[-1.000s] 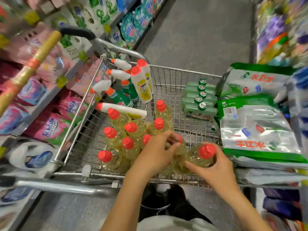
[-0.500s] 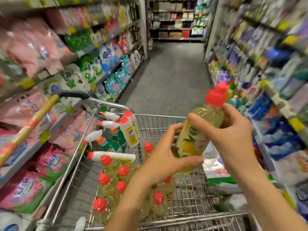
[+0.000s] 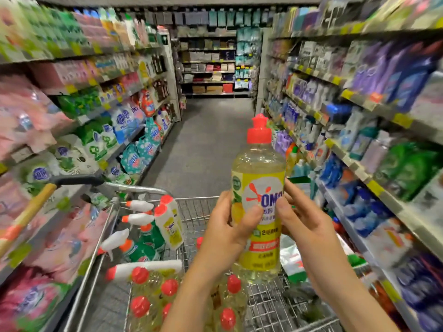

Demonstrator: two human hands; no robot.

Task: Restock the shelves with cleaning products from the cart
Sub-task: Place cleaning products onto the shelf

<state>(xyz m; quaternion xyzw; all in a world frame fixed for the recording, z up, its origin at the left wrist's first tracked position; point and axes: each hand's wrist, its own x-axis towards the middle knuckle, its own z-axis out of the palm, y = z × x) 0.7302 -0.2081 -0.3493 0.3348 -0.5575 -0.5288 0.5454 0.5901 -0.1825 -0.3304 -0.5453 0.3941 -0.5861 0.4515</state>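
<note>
Step in hand: 1 yellow detergent bottle point(image 3: 260, 178) with a red cap is upright, held clear above the cart point(image 3: 143, 188), just toward 5 o'clock of frame centre. The left hand point(image 3: 225, 233) grips it, fingers and thumb curled round the label. The right hand point(image 3: 304, 226) holds its other side, thumb on the label front and fingers behind. Judged as pick done, placing not yet begun. The next move likely calls for finding the matching facing, probably on the right shelves point(image 3: 359, 168) at 3 o'clock, where similar small bottles sit, though blur hides the labels. Then the bottle has to be carried upright and set down label out, with 1 hand probably enough. In the cart at 6 to 7 o'clock are more red-capped bottles point(image 3: 140, 275) standing packed together. Spray bottles point(image 3: 139, 219) sit at the cart's 9 o'clock side and bags point(image 3: 290, 259) at its 3 o'clock side. The room is a store aisle with grey floor point(image 3: 206, 144) running to 12 o'clock. The left shelves point(image 3: 115, 101) at 9 o'clock are full of pouches. A wooden handle point(image 3: 28, 212) leans at 8 o'clock.
</note>
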